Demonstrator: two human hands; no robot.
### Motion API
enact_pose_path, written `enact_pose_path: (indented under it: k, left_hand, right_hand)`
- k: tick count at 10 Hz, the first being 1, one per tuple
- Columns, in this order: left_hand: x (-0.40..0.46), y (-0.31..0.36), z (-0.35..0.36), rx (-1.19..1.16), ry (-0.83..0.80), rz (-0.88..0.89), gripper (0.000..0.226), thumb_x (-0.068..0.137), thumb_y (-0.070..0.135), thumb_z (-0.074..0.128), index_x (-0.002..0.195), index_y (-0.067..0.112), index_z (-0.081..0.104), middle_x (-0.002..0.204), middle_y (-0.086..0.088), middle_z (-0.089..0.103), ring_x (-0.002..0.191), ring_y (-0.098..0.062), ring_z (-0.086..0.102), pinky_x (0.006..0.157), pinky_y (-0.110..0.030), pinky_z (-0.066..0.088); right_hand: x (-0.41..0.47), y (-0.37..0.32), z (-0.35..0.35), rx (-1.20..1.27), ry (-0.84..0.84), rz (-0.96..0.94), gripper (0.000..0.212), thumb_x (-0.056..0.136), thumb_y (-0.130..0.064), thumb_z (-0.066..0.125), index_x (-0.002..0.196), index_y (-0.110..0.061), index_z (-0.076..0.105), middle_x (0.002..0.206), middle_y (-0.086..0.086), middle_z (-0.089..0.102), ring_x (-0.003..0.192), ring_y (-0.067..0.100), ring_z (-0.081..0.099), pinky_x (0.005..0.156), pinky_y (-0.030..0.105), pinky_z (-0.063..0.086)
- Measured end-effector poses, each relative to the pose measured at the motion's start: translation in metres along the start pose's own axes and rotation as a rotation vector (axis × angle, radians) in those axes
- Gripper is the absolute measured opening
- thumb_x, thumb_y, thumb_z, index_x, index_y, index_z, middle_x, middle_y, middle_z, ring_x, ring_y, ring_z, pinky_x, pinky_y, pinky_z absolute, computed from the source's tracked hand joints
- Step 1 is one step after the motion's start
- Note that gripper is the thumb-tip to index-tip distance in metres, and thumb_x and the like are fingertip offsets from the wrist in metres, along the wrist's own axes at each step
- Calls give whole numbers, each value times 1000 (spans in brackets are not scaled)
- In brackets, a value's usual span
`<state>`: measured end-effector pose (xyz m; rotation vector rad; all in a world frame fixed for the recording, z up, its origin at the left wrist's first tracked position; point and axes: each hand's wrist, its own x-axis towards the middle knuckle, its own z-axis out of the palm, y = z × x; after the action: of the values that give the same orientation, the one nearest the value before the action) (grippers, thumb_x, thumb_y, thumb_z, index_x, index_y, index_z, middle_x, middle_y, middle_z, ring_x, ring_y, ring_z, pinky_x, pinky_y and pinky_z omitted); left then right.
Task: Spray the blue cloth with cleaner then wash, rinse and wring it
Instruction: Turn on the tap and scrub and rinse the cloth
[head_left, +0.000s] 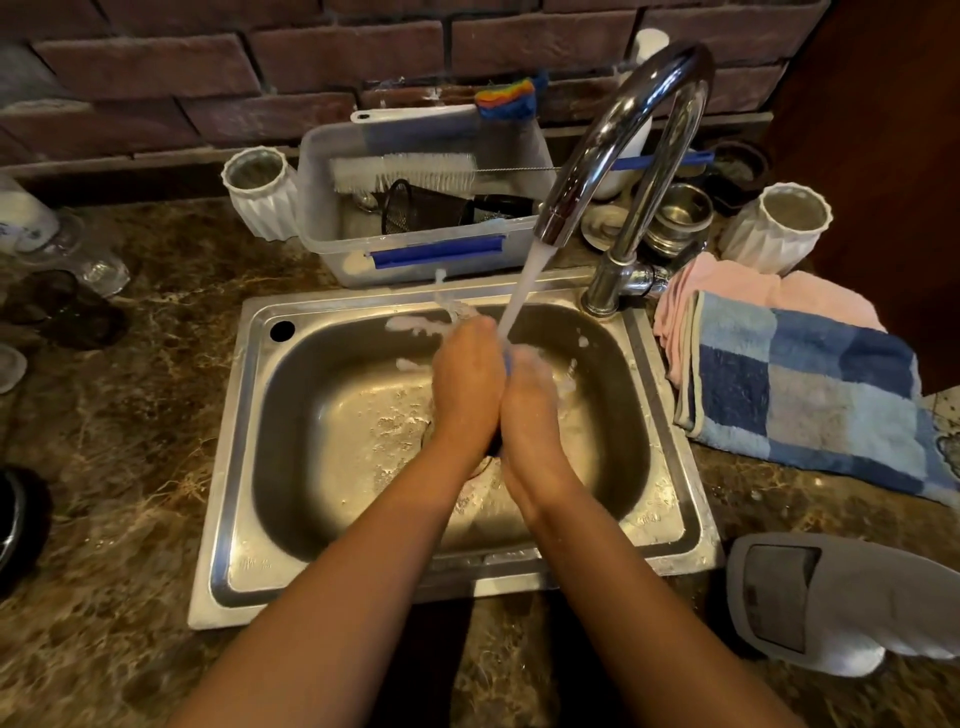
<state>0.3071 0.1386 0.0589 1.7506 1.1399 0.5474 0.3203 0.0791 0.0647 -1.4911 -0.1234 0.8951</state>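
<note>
My left hand (467, 382) and my right hand (535, 402) are pressed together over the steel sink (244, 467). Between the palms only a thin sliver of the blue cloth (508, 364) shows; the rest is hidden. Water streams from the chrome faucet (618, 145) onto the fingertips and the cloth. White foam clings to my right hand and to the sink's back wall. No spray bottle can be made out for certain.
A clear plastic bin (332, 208) with brushes stands behind the sink. White ribbed vases (262, 195) (779, 228) flank it. A blue checked towel (810, 395) on a pink cloth (727, 286) lies right. A grey slipper (831, 603) sits front right. Glasses (78, 249) stand left.
</note>
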Motion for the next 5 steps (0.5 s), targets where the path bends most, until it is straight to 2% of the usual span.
enact_pose_path:
  k: [1, 2, 3, 4, 5]
  left_hand:
    - [6, 3, -2, -118, -33, -215, 29, 95, 14, 39, 67, 17, 47, 72, 2, 50, 67, -9, 50, 64, -26, 41]
    - [-35, 2, 5, -148, -46, 206, 31, 96, 26, 31, 108, 19, 59, 107, -3, 58, 100, -9, 54, 87, -23, 45]
    - [-47, -9, 10, -37, -35, 375, 40, 95, 31, 30, 124, 14, 52, 123, -6, 49, 114, -9, 46, 97, -12, 36]
    - [-35, -11, 10, -65, 53, 317, 32, 95, 24, 41, 114, 4, 55, 111, -6, 49, 100, -8, 50, 87, -10, 42]
    - [-13, -1, 2, -6, 82, 137, 14, 90, 8, 53, 86, -2, 62, 84, -13, 60, 81, -24, 58, 72, -27, 48]
  right_hand:
    - [-3, -4, -9, 28, -26, 41, 15, 96, -25, 38, 94, -24, 53, 98, 5, 63, 87, 16, 62, 69, 27, 51]
    - [9, -19, -26, 359, 21, 176, 24, 94, -29, 45, 90, -16, 64, 77, 0, 69, 70, 9, 67, 60, 22, 53]
    - [5, -25, -13, 476, -42, 251, 27, 89, -39, 52, 89, -15, 65, 70, -2, 68, 64, 7, 67, 59, 22, 54]
    - [17, -18, -14, -176, 181, 82, 28, 84, -35, 62, 94, -9, 58, 76, 1, 68, 70, 9, 67, 63, 22, 55]
    - [-1, -12, 5, -74, 131, 135, 16, 93, -20, 46, 89, -11, 58, 77, 5, 65, 70, 17, 64, 56, 28, 51]
